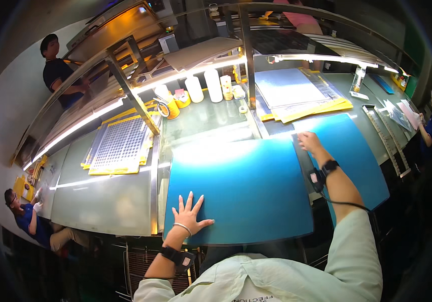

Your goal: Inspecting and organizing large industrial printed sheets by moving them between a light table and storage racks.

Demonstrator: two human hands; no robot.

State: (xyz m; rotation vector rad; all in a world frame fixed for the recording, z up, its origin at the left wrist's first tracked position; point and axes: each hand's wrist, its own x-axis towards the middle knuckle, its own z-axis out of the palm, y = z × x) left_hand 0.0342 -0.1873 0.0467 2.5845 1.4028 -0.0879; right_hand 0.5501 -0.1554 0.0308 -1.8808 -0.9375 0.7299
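A large blue sheet (241,191) lies on the workbench in front of me. My left hand (190,216) rests flat on its lower left part with the fingers spread, holding nothing. At the far right corner of this sheet is my right hand (310,142), its fingers curled closed. Whatever may be between those fingers is too small or hidden to make out. A second blue sheet (349,156) lies to the right, partly under my right forearm. Both wrists wear dark bands with small boxes and cables.
Yellow-edged perforated sheets (118,146) are stacked at left; a pale panel (289,88) tops another stack behind. White bottles (213,85) and an orange tape roll (167,110) stand at the back. Metal posts (247,60) carry lamps overhead. Other people (27,216) work around.
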